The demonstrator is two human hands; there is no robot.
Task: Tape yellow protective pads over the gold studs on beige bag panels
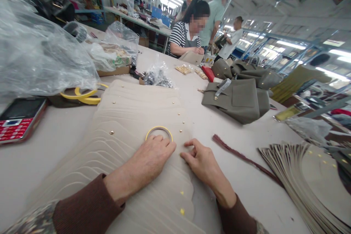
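My left hand [153, 157] is closed on a narrow roll of yellow tape [159, 128], its fingers curled over the near side of the ring. Beneath it spreads a fanned stack of beige bag panels [137, 106], overlapping in layers, with small gold studs on several. Close to the stack's right edge is my right hand [201, 159]. Its thumb and forefinger are apart, and I see nothing between them. Small yellow tape pieces [182, 211] stick to the panels nearer to me.
Left lie a red phone [23, 120], yellow tape rolls [87, 97] and clear plastic sheeting [44, 51]. Right are a grey-green bag [233, 98], a brown cord bundle [244, 157] and another panel stack [290, 175]. A person in stripes [189, 29] works across the table.
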